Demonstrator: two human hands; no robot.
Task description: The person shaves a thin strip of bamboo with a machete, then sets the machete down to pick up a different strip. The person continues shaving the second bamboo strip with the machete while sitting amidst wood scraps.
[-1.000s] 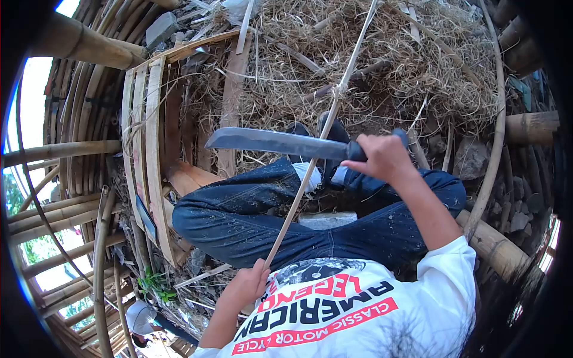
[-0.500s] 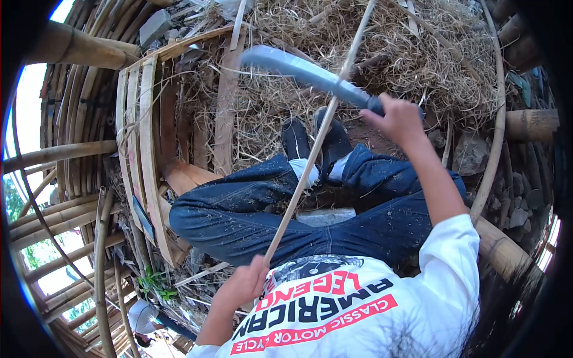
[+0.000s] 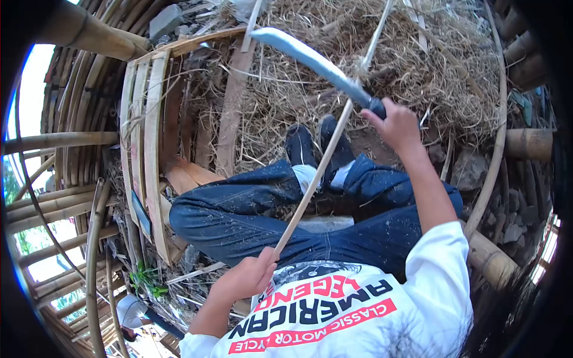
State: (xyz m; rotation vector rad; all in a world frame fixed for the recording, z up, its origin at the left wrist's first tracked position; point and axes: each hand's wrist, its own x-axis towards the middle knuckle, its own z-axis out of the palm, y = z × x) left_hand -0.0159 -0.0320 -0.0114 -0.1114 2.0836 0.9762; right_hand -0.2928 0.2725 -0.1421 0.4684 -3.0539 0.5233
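My right hand (image 3: 399, 126) is wrapped round the dark handle of a machete (image 3: 307, 58), whose long curved blade points to the upper left. The blade lies across a thin bamboo strip (image 3: 319, 162), with pale shavings bunched where the two meet. Near my shirt, my left hand (image 3: 252, 275) grips the lower end of that strip. From there it slants up over my crossed legs (image 3: 239, 221) and out past the top edge of the view.
Curly bamboo shavings (image 3: 436, 77) cover the ground ahead. On the left stand pale split slats (image 3: 154, 149) and a bamboo pole structure (image 3: 59, 203). Stones (image 3: 471, 170) and a thick bamboo pole (image 3: 492, 256) lie at right. Another person in a white cap (image 3: 128, 311) is at lower left.
The machete has slid a little farther up along the bamboo strip, and shavings now gather at its edge. My left hand has shifted slightly right, still holding the strip.
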